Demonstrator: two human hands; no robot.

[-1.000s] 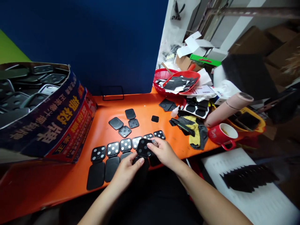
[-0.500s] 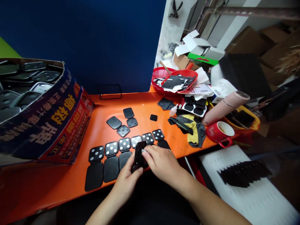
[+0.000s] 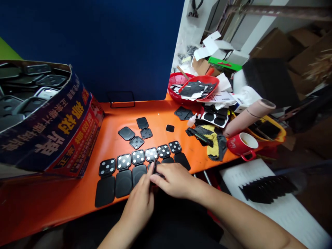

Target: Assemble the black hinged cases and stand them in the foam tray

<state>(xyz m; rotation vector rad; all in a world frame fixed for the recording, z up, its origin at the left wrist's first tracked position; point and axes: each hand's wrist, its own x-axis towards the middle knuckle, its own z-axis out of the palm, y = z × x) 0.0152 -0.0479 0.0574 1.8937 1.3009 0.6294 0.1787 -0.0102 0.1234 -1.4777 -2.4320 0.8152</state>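
Note:
Over the table's front edge, my left hand (image 3: 138, 199) is closed on a black folding panel (image 3: 155, 166), which is turned nearly edge-on. My right hand (image 3: 176, 180) grips the same panel from the other side, its thumb and fingers curled at it; the panel's face is hidden between the hands. Behind and to the left lies a row of hinged black panels (image 3: 123, 184), opened flat. Their smaller upper squares (image 3: 137, 157) carry silvery round dots, and the larger lower halves are plain. My hands partly cover the middle of this row.
Farther back on the orange table (image 3: 155, 117) lie two more opened panels (image 3: 127, 133) and a small black square (image 3: 170, 128). A printed carton (image 3: 77, 138) of black parts stands left. Rightward are a yellow-grey glove (image 3: 219, 147), red mug (image 3: 242, 143), pink flask (image 3: 249, 117) and red basket (image 3: 172, 81).
The panel in my hands has turned from showing its dark face to nearly edge-on. My right fingers have closed in on it, and a small metallic piece seen there earlier is now hidden.

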